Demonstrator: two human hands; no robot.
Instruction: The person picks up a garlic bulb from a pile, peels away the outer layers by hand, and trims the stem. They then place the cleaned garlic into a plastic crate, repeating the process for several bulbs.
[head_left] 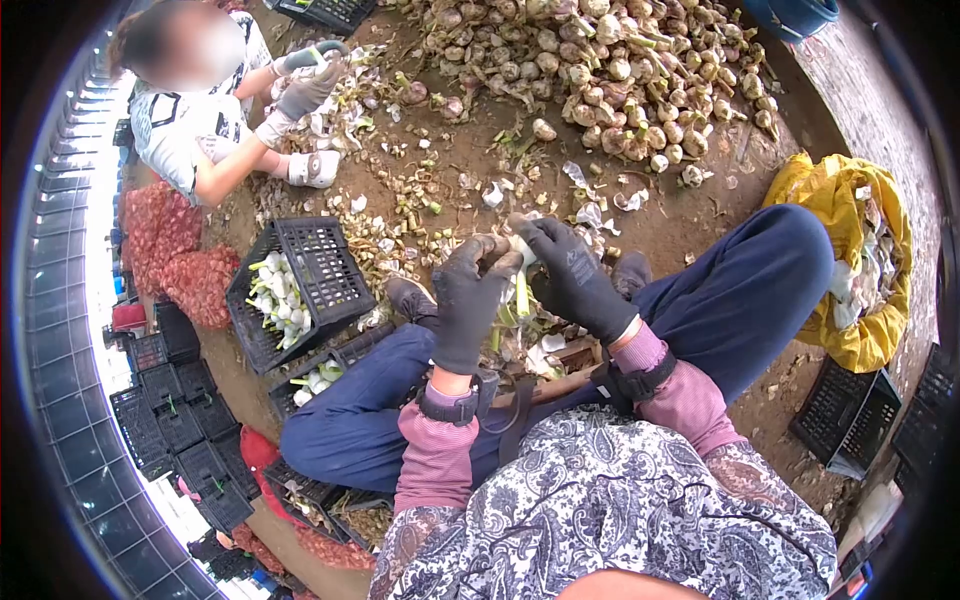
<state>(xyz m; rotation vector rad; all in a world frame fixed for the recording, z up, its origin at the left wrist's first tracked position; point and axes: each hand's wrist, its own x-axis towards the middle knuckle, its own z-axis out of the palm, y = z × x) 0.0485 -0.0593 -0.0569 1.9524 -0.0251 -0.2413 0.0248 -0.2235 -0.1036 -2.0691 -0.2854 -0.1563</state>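
My left hand (468,298), in a dark work glove, pinches one side of a garlic bulb (523,250). From the other side my right hand (577,278), gloved the same way, closes on the same bulb. A pale green stem (522,296) hangs down from it between my hands. The gloved fingers cover much of the bulb. Beneath them, peeled skins and cut scraps (548,357) litter the ground between my legs.
A large heap of untrimmed garlic (630,75) lies ahead. To the left stands a black crate (322,272) holding cleaned white bulbs, near red mesh sacks (165,240). A yellow sack (870,200) sits at right. Another person (205,110) works at upper left.
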